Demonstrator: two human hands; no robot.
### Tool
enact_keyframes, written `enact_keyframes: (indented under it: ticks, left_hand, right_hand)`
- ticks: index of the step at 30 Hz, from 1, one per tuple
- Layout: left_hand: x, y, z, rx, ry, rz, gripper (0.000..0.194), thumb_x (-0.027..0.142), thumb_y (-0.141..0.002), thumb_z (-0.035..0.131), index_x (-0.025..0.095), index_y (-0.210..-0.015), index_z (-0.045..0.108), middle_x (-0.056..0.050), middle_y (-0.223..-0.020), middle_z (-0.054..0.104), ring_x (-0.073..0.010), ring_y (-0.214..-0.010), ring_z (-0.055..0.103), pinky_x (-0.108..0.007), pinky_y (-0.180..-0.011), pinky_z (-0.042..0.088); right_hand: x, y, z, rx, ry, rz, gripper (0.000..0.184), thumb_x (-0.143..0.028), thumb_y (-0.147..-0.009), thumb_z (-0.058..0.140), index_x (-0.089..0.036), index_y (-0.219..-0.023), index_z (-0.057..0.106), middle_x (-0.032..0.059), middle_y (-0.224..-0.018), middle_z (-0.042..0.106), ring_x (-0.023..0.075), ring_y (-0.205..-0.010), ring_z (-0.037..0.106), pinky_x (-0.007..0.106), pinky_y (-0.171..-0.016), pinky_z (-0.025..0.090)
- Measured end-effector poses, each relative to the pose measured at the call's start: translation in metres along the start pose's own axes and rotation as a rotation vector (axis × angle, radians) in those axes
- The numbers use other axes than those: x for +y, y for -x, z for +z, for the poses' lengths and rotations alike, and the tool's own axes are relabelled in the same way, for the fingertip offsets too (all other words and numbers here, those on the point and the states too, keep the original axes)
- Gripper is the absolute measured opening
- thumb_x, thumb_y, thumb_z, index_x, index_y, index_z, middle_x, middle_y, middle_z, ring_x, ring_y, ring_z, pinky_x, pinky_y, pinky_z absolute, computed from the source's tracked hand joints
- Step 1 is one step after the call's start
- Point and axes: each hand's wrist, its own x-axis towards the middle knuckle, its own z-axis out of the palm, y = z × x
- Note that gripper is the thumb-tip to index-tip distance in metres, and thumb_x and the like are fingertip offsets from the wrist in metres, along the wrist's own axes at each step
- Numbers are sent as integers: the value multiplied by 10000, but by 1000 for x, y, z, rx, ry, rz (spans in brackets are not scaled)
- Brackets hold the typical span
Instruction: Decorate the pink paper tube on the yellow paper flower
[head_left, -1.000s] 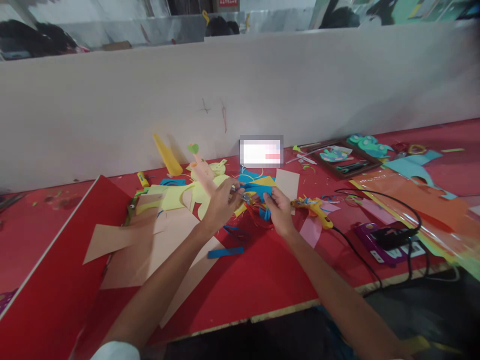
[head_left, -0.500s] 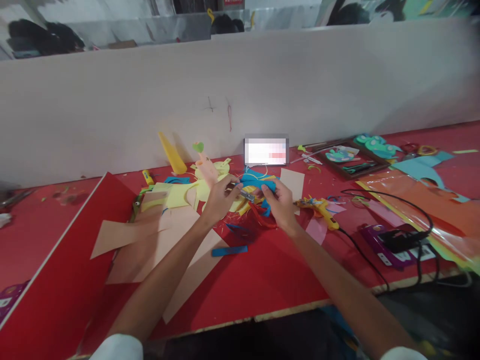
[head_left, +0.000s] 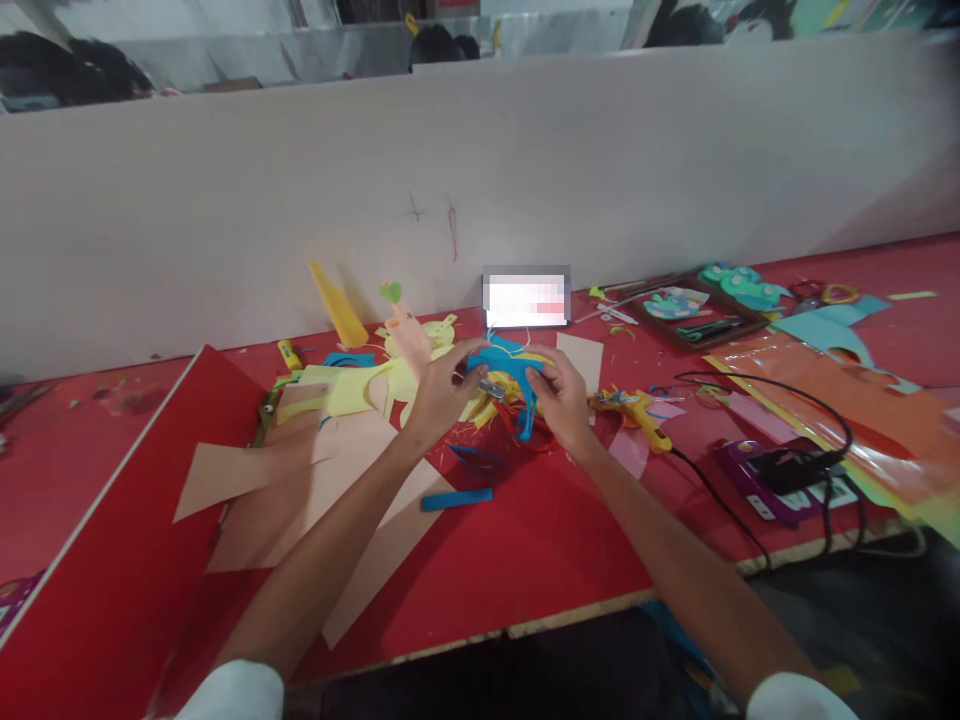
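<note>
Between my two hands is a blue foam cutout (head_left: 514,362) with narrow strips hanging down and thin pale strings at its top. My left hand (head_left: 444,395) pinches its left edge, fingers closed. On the right edge, my right hand (head_left: 559,395) grips it with thumb in front and fingers behind. Below the cutout lie red-handled scissors (head_left: 493,390), partly covered, among yellow scraps. A blue strip (head_left: 456,499) lies flat on the red table nearer to me. Left of my left hand stands a pale pink foam piece (head_left: 407,335) with a green heart-shaped tip.
Beige sheets (head_left: 352,470) spread at left beside a red panel (head_left: 127,530). A yellow glue gun (head_left: 649,425) with a black cord lies right, near a purple box (head_left: 750,485). Behind stand a lit screen (head_left: 526,298), a yellow cone (head_left: 337,308), a dark tray (head_left: 697,340) and a white partition (head_left: 300,190).
The blue cutout has turned to face me more, and its narrow strips now hang below. My right fingers have shifted along its edge. The view has moved slightly.
</note>
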Motion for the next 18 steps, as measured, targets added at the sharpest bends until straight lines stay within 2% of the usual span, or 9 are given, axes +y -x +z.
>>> enact_keyframes:
  ticks: [4,7,10,18]
  left_hand:
    - [-3,1,4,31,80,-26,215,285,-967,592,192,-1098,735,-3,-778,634,-86,-595,578,-213,-600,502]
    - [-8,2,6,69,119,-20,172,287,-950,629,194,-1048,735,14,-732,579,-85,-576,576,-206,-573,495]
    - [-11,3,7,95,111,-20,170,308,-939,659,197,-1043,733,9,-750,598,-86,-590,570,-209,-570,485]
    - [-8,3,6,136,18,31,148,275,-913,695,205,-1033,746,-12,-817,673,-110,-694,588,-234,-656,486]
  right_hand:
    - [-4,-1,-3,19,15,-13,252,-469,-1002,594,-270,-1109,706,63,-1106,740,210,-957,702,362,-853,575]
    - [-7,0,-2,36,14,-11,239,-449,-988,617,-258,-1101,702,64,-1073,742,200,-908,697,343,-802,573]
    - [-8,1,0,56,29,1,254,-446,-932,696,-255,-1098,692,49,-998,741,186,-819,686,317,-727,572]
    - [-3,0,-2,71,4,-2,184,-395,-929,699,-251,-1041,720,44,-995,759,188,-872,722,323,-774,583]
